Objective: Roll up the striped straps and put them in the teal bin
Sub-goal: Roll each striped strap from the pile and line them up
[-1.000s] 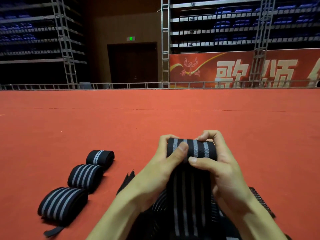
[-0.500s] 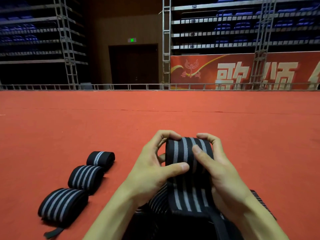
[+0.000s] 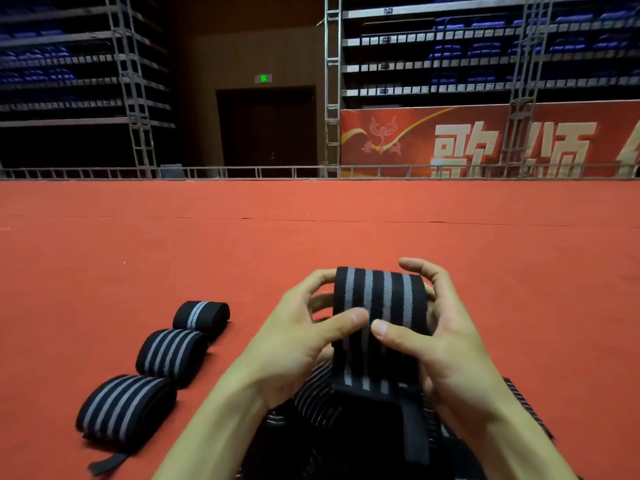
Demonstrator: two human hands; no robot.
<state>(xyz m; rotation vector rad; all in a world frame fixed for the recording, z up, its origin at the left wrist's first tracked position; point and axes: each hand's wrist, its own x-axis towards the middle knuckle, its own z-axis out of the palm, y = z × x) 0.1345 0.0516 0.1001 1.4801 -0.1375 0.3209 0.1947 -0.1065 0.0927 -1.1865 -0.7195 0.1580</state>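
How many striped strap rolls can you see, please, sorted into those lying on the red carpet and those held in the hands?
Finished rolls lying on the carpet: 3
Part-wound roll held by left hand and right hand: 1
Total: 4

Landmark: the dark double door [image 3: 266,128] in the back wall.
Above the door: a small lit green sign [image 3: 263,78] sits just over the door's top edge. Its mark is too small to read.
Right of the door: a red banner [image 3: 485,114] carries large pale Chinese characters, "歌" then "颂". A third character is cut off by the right edge of the picture. The lower strokes are hidden behind the rail [image 3: 381,172].
Banner end nearest the door: a pale outlined crest [image 3: 382,128] with a row of small characters under it, too blurred to read.
Up and right of the door: small plates [image 3: 385,66] on the seating tiers, with markings too small to read.
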